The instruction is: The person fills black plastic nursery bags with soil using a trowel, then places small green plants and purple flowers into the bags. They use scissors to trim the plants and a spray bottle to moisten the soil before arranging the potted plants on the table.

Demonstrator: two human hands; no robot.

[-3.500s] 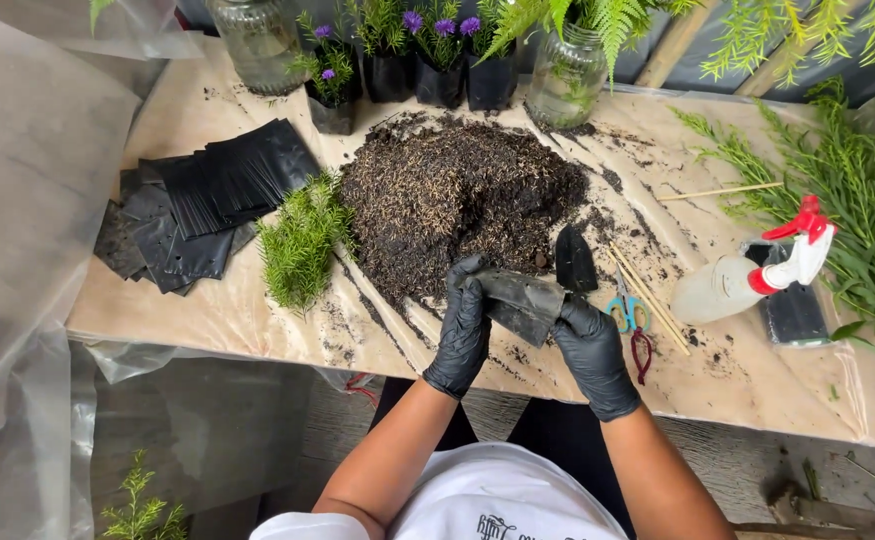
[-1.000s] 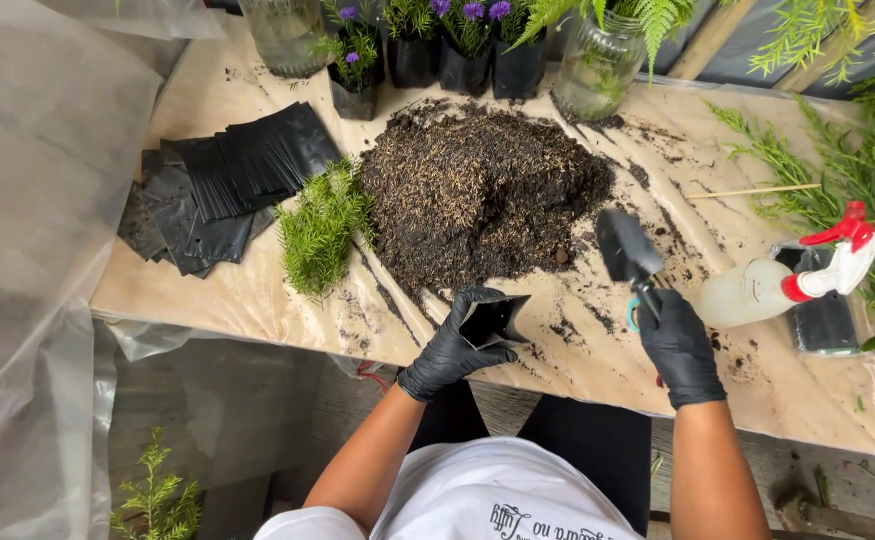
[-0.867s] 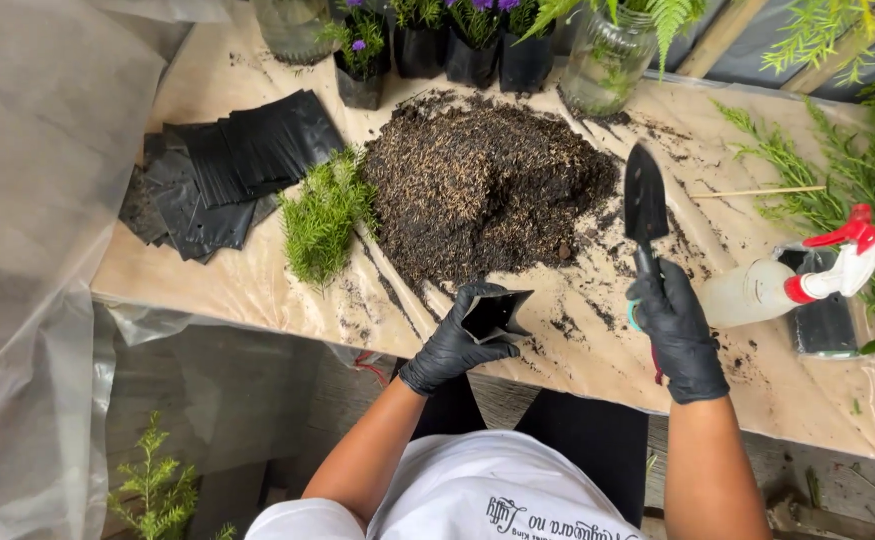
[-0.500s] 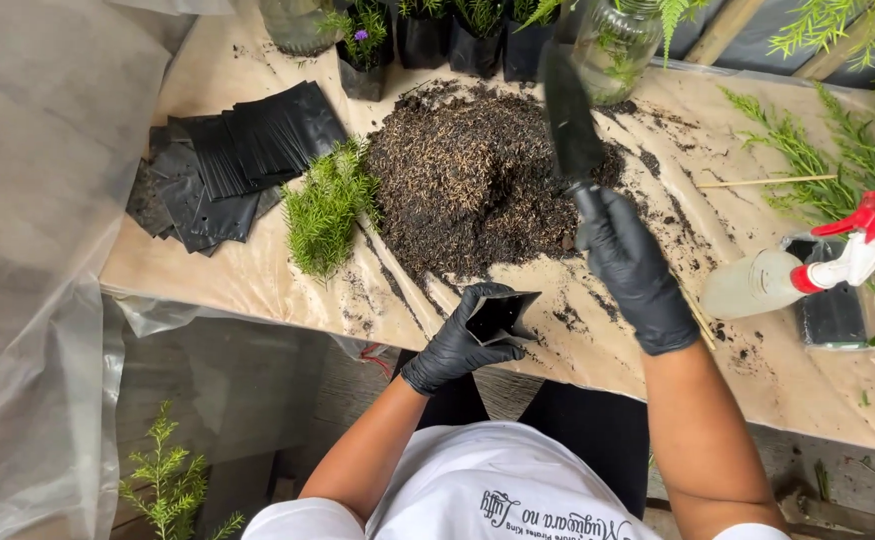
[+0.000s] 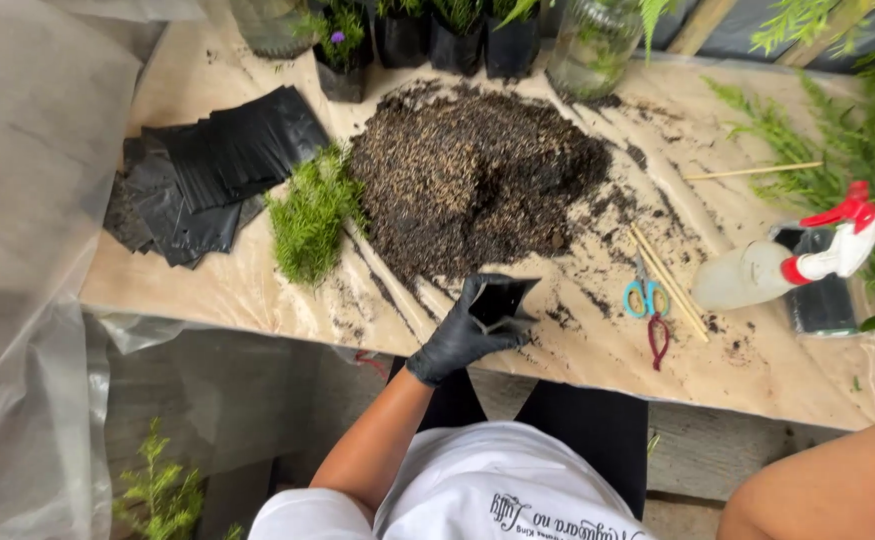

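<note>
The left hand [image 5: 460,336], in a black glove, holds a small black planting bag [image 5: 498,302] by its side, fingers curled around it so that its mouth stands open and tipped toward the soil pile [image 5: 472,175]. The bag sits at the near foot of that pile, just beside its spilled edge, above the front part of the paper-covered table [image 5: 257,290]. The right hand is out of view; only a bare forearm shows at the lower right corner, so I cannot tell whether it is open or closed. To the left of the soil lies a tuft of green cuttings [image 5: 309,215], and beyond it a stack of flat black bags [image 5: 212,170]. To the right of the held bag lie scissors with blue and red handles [image 5: 649,310], touching thin wooden sticks [image 5: 665,280], and further right a spray bottle with a red and white trigger [image 5: 787,265] on its side. Potted plants in black bags [image 5: 402,35] stand along the far edge.
</note>
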